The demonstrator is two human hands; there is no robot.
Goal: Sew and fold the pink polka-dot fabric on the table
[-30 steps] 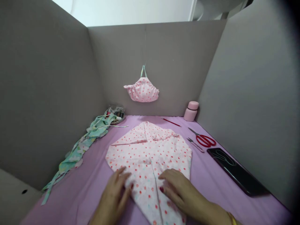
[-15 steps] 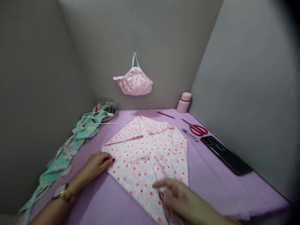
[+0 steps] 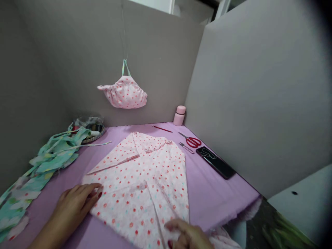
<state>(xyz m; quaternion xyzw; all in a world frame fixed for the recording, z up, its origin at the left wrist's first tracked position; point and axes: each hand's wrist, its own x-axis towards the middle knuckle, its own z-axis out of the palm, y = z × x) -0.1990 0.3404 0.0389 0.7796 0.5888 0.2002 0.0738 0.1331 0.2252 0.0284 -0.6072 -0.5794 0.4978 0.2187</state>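
A white-pink cotton cloth with red dots [image 3: 121,180] lies spread before me, its upper edges folded inward and a slit-like fold running down its lower middle. My left hand [image 3: 75,204] rests palm down on the cloth's left edge. Its thumb and index fingertip touch the fabric with a small gap between them. Over the lower part of the cloth is my right hand [image 3: 190,237], cut off by the bottom of the view. Its index finger and thumb are apart, slightly blurred, and I see nothing between them.
Green patterned fabric strips [image 3: 55,155] lie left, by a basket [image 3: 100,135] of sewing items. A pencil [image 3: 162,129], red scissors [image 3: 193,141], thread snips [image 3: 186,148], a black phone [image 3: 215,162] and a pink bottle [image 3: 179,116] lie right. A dotted cloth piece [image 3: 126,93] hangs on the wall.
The view has turned right and up, so things on the table sit further left. My right hand has shifted toward the bottom edge; my left hand stays at the cloth's left edge.
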